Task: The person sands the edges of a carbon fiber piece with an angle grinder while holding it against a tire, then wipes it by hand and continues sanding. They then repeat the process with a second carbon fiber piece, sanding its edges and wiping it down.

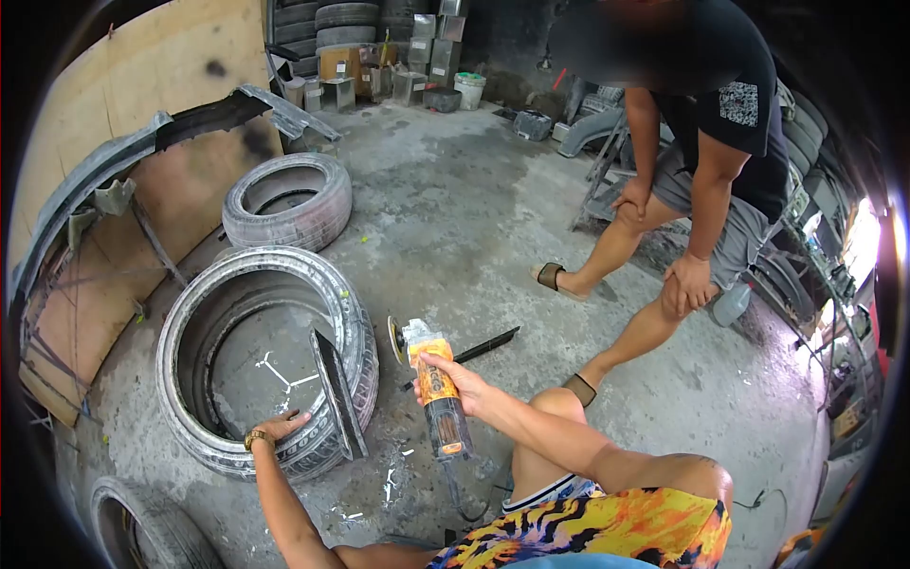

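My right hand point(453, 381) is wrapped round the orange body of an angle grinder point(438, 384). The grinder's round disc point(394, 339) points up and left, and its cord trails down from the back end. My left hand point(280, 425), with a watch at the wrist, rests at the near rim of a large dusty tire point(360, 356), fingers stretched out and holding nothing. Just right of that hand, a long black strip point(334, 389) leans across the tire's right side. Beyond the grinder lies another thin black piece point(491, 343), partly hidden behind it.
A second tire point(327, 213) lies behind the first, and a third point(161, 531) is at lower left. A curved bumper-like part point(95, 180) leans on boards at left. Another person point(730, 123) bends over at right, hands on knees. Tins point(444, 62) and a bucket point(469, 90) stand at the back.
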Motion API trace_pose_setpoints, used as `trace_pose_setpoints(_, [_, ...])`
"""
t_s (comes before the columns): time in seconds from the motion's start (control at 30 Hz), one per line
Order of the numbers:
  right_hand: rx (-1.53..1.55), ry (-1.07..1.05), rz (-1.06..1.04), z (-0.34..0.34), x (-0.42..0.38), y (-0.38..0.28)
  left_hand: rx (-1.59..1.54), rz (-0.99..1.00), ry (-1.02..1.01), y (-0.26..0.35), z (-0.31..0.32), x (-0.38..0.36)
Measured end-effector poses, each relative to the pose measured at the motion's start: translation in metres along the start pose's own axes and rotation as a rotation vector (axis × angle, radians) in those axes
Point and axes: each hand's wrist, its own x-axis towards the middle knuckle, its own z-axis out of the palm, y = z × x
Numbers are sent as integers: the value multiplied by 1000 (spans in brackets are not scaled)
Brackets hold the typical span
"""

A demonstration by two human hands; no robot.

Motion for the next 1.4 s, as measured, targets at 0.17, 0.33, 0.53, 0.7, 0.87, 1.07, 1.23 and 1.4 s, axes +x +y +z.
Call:
trace_pose_setpoints(0.17, [7,10,2,-2,1,2,-96,-55,201,-22,5,22])
trace_pose_setpoints(0.33, [-1,10,-13,-2,1,3,68,-136,203,-12,9,16])
trace_pose_setpoints(0.53, [-15,-4,-22,-2,1,4,28,-18,-10,-13,3,19])
trace_pose_setpoints(0.7, [-10,-23,-21,-7,5,4,-14,-68,49,-2,3,7])
trace_pose_setpoints(0.87, [5,-15,-4,-4,4,3,-43,-53,75,6,1,-3])
trace_pose_setpoints(1.07, [-19,-26,-13,-2,4,4,4,18,19,-15,1,15])
trace_pose_setpoints(1.23, [-16,-22,-15,0,8,-8,175,12,63,-21,-15,-9])
trace_pose_setpoints(1.4, [-95,-33,-71,10,4,-29,257,-6,65,-45,-24,-17])
